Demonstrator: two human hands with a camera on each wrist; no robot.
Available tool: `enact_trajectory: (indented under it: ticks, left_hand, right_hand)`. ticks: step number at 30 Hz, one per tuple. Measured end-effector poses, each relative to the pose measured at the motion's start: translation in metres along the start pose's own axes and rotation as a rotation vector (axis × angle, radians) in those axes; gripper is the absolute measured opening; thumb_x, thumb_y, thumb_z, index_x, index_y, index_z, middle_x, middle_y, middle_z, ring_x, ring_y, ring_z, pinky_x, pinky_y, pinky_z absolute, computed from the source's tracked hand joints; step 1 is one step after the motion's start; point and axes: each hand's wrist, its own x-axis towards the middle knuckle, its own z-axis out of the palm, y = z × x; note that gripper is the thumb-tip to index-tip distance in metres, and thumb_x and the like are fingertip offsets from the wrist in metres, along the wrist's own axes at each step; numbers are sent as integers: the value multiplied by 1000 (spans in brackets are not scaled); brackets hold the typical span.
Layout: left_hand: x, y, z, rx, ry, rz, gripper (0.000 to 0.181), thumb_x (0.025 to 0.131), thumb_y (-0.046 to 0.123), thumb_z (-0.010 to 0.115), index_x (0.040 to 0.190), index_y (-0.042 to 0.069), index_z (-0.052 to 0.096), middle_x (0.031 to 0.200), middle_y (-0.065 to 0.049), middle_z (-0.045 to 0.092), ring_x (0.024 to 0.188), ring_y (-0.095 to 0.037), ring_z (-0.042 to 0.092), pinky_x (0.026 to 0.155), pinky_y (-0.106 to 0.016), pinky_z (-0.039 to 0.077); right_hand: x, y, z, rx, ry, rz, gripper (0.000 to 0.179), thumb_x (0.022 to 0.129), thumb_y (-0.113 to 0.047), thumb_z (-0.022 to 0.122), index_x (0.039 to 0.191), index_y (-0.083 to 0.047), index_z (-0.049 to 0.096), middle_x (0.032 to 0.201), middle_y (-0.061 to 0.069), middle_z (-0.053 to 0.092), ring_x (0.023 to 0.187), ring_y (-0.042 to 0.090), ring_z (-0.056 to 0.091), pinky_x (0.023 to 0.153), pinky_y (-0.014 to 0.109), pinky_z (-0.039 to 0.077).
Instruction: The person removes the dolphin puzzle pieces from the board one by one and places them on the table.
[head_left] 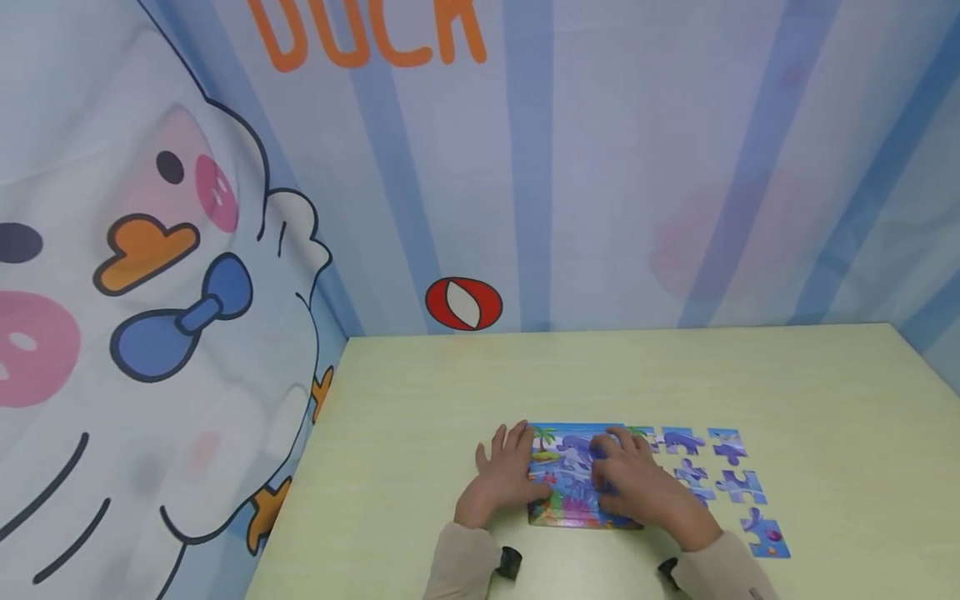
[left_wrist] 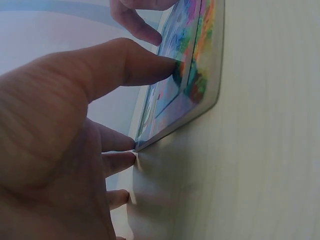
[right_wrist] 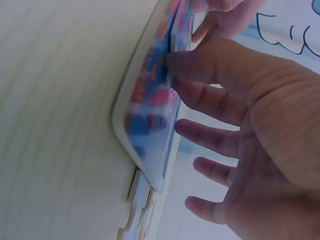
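Note:
A puzzle board (head_left: pixel 573 517) with a bright sea picture of dolphins and a palm tree lies on the table. My left hand (head_left: pixel 504 477) rests at its left edge, the thumb on the picture and the other fingers spread along the side. Over the right half, my right hand (head_left: pixel 643 490) has thumb and forefinger close together at a puzzle piece (right_wrist: pixel 179 35) on the board; the fingertips largely hide the piece. In the right wrist view its other fingers hang loosely bent above the board.
Right of the board lie several loose puzzle pieces, among them a dolphin piece (head_left: pixel 682 442), a purple piece (head_left: pixel 741 487) and a blue corner piece (head_left: pixel 769 537). Behind the pale table (head_left: pixel 420 392) hangs a striped cloth (head_left: pixel 600 167) with a duck print.

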Motion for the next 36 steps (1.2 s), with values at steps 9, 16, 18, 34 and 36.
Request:
enact_trajectory:
  ticks: [9,16,18,34,36]
  left_hand:
    - [0,3,0,-16,5,2,92,85,34,75,158,3,29,164,-11,22,152,-40,8,113,-71,6]
    - [0,5,1,-25,4,1,92,85,33,76,158,2,29,164,-12,22,152,-40,8,113,-72,6]
    - [0,4,1,-23,1,-1,92,85,33,75,158,3,28,165,-11,22,152,-40,8,113,-71,5]
    - [-2,2,-1,-25,3,3,92,84,33,74,158,2,28,164,-12,21,152,-41,7,112,-72,5]
    - [-3,3,-2,-30,4,7,92,84,32,75,158,2,28,164,-13,22,152,-41,7,112,-72,5]
  right_hand:
    - [-1,3,-2,-2,17,-29,27,81,-7,75,69,-25,58,124,13,55,128,48,39,95,75,33]
    - [-2,5,-5,8,24,-48,25,81,-9,76,71,-25,59,122,11,55,125,44,41,92,73,37]
    - [-2,4,-7,19,30,-58,25,81,-9,76,72,-25,60,122,11,55,124,45,41,92,72,37]
    - [-15,4,-21,138,92,-104,27,80,-7,76,78,-26,58,124,12,57,122,41,43,88,66,40]
    - [-18,5,-23,132,91,-87,28,81,-7,76,78,-28,57,124,12,57,123,42,43,88,65,40]
